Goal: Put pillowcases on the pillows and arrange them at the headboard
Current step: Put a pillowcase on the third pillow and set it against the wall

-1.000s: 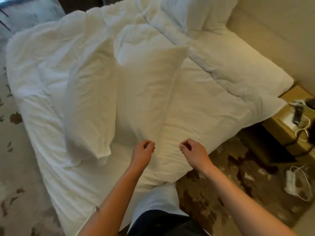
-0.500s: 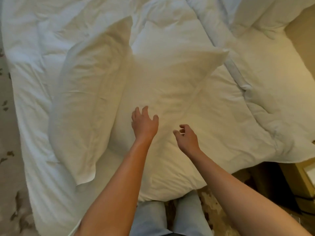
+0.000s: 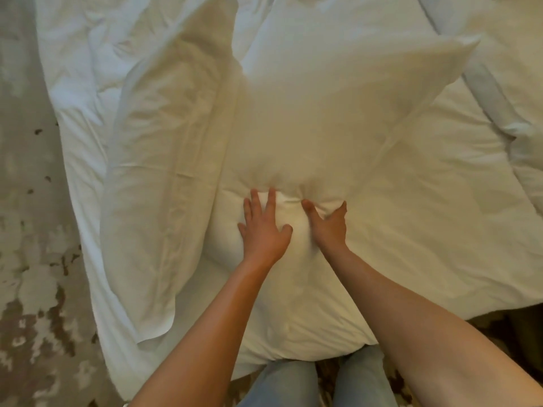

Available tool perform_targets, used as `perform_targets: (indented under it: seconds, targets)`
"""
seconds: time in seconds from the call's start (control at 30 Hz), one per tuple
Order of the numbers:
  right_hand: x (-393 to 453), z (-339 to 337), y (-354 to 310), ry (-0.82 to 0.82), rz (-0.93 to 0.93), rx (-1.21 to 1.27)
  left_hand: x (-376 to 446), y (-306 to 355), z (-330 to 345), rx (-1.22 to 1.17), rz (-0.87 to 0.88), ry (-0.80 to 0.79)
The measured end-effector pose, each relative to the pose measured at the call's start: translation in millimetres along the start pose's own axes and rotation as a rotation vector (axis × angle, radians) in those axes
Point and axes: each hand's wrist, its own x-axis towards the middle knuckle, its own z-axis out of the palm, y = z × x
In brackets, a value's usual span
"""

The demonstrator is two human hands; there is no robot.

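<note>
I am pressing both hands into the middle pillow (image 3: 323,118), which is lying lengthwise through the centre of the frame on the bed (image 3: 440,230), its near end bulging toward the lower middle. My left hand (image 3: 264,230) is lying flat with the fingers spread and straight, gripping nothing, just pushing down on the plump near part. My right hand (image 3: 329,224) is just beside it, thumb and forefinger splayed and digging into a gathered fold of fabric; whether it is actually pinching that fold I cannot tell. A second pillow (image 3: 164,177), already looking cased, is lying alongside at the left of the frame, touching the first. The rumpled duvet (image 3: 499,98) is filling the upper right, and patterned carpet (image 3: 35,259) is showing down the left edge.

I judge I am working the filling deeper into its pillowcase. To do this well, I should be keeping one palm anchoring the stuffing while the other draws the case edge toward me, pushing evenly so the corners fill rather than bunching at the crease.
</note>
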Motion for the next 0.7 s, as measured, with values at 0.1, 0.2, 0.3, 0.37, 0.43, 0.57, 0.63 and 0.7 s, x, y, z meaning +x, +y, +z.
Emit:
perform_targets:
  seconds: [0.1,0.2,0.3,0.37,0.43,0.57,0.63,0.7]
  targets:
    - [-6.3,17.2,0.9,0.099,-0.011,0.079,0.6,-1.6,-4.6,-0.008,0.006,-0.017]
    - [-11.5,21.9,-7.0,0.172,-0.018,0.077,-0.8,-8.8,-13.9,-0.038,0.033,-0.022]
    - [-17.7,2.8,-13.0,0.164,-0.087,0.078,-5.5,-12.1,-22.4,-0.066,0.056,-0.032]
    - [-27.1,-17.5,-15.2,0.147,-0.167,-0.003,-14.2,-9.4,-26.3,-0.078,0.063,-0.051]
    - [-40.2,-35.7,-19.9,0.132,-0.265,-0.111,-27.8,-3.8,-29.8,-0.072,0.073,-0.067]
    - [-75.4,-52.5,-55.3,0.141,-0.343,-0.203,-56.2,11.7,-44.4,-0.051,0.108,-0.072]
    - [-95.2,-58.5,-77.6,0.154,-0.374,-0.202,-67.2,21.1,-56.2,-0.039,0.123,-0.068]
    - [-111.9,-72.5,-95.9,0.179,-0.404,-0.215,-76.6,31.6,-68.6,-0.057,0.147,-0.072]
